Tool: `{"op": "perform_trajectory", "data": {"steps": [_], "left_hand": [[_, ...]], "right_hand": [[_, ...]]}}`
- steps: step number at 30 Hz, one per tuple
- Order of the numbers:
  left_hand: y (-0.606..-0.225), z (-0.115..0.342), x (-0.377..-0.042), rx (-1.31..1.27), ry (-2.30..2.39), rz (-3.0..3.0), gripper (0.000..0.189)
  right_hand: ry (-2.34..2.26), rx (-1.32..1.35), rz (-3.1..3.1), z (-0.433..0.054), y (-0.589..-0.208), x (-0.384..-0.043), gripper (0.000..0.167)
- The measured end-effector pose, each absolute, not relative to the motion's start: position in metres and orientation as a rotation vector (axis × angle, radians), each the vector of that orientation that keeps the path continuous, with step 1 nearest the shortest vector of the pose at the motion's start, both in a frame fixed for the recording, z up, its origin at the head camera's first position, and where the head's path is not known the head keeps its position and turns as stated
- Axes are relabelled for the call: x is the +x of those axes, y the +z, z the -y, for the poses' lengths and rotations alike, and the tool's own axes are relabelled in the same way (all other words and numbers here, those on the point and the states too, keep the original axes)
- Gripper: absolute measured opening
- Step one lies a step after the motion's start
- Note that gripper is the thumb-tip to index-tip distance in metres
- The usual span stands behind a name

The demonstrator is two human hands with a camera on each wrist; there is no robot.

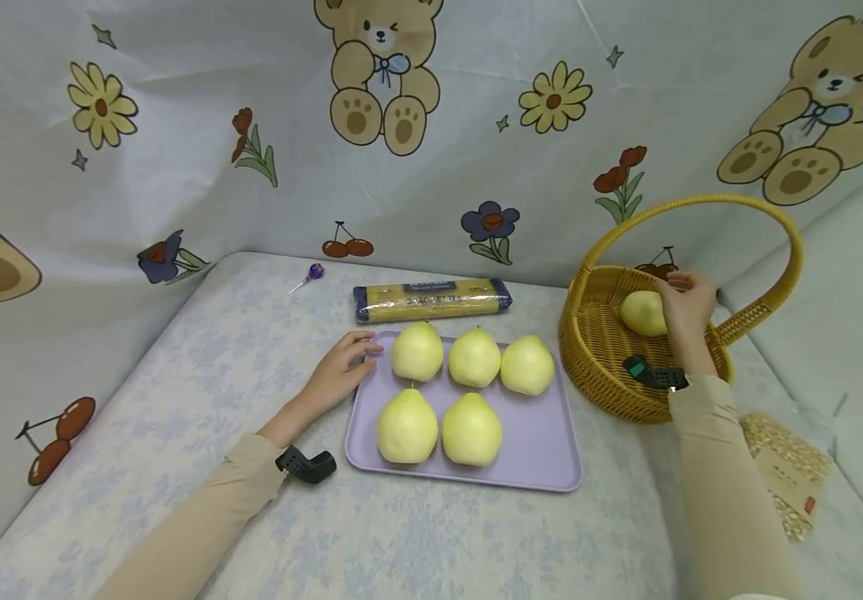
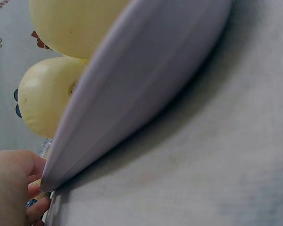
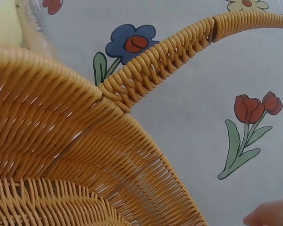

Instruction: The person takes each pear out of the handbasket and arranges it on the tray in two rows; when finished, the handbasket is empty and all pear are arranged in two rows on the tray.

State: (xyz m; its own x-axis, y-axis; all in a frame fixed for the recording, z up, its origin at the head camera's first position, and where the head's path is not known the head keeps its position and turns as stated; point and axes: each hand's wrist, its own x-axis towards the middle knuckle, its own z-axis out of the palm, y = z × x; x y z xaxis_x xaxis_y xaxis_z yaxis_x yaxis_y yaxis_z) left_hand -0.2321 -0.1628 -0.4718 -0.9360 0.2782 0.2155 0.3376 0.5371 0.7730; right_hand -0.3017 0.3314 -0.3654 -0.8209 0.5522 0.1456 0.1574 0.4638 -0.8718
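My left hand [image 1: 341, 367] grips the back left corner of a lilac tray [image 1: 529, 462], and the left wrist view shows fingers [image 2: 35, 162] around its rim. Two rows of pale yellow-green pears lie on the tray, among them a front left pear [image 1: 407, 427] and a back right pear [image 1: 527, 365]. Over the right side of a wicker basket [image 1: 589, 367], my right hand [image 1: 689, 307] is close beside another pear [image 1: 643, 313] inside it, fingers loosely bent. A fingertip [image 3: 271, 214] shows at the corner of the right wrist view; the basket pear is hidden there.
Behind the tray lies a pack of spaghetti [image 1: 431, 300], with a lollipop [image 1: 315, 272] farther left. A clear bag of pale grains [image 1: 787, 467] sits right of the basket. The tall basket handle [image 1: 701, 200] arches above my right hand. A patterned cloth hangs behind the table.
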Motion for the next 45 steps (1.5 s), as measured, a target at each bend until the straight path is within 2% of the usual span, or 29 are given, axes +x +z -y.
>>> {"op": "perform_trajectory", "data": {"steps": [6,10,23,32,38,45], "left_hand": [[-0.471,0.161,-0.232,-0.550,-1.380,2.692,0.027],[-0.471,0.161,-0.232,-0.550,-1.381,2.689,0.026],[-0.470,0.162,-0.231,-0.537,-1.376,2.703,0.026],[-0.470,0.162,-0.229,-0.541,-1.378,2.706,0.026],[-0.468,0.162,-0.229,-0.541,-1.380,2.706,0.026],[-0.467,0.162,-0.229,-0.544,-1.370,2.705,0.027]], "right_hand": [[1.253,-0.667,2.363,-0.336,-0.370,-0.302,0.043],[1.223,-0.626,2.441,-0.340,-0.373,-0.302,0.050],[1.133,-0.544,2.641,-0.344,-0.379,-0.301,0.054],[1.197,-0.337,2.787,-0.349,-0.382,-0.301,0.066],[1.292,-0.163,2.976,-0.350,-0.378,-0.301,0.080],[1.242,-0.020,2.982,-0.345,-0.378,-0.302,0.070]]}}
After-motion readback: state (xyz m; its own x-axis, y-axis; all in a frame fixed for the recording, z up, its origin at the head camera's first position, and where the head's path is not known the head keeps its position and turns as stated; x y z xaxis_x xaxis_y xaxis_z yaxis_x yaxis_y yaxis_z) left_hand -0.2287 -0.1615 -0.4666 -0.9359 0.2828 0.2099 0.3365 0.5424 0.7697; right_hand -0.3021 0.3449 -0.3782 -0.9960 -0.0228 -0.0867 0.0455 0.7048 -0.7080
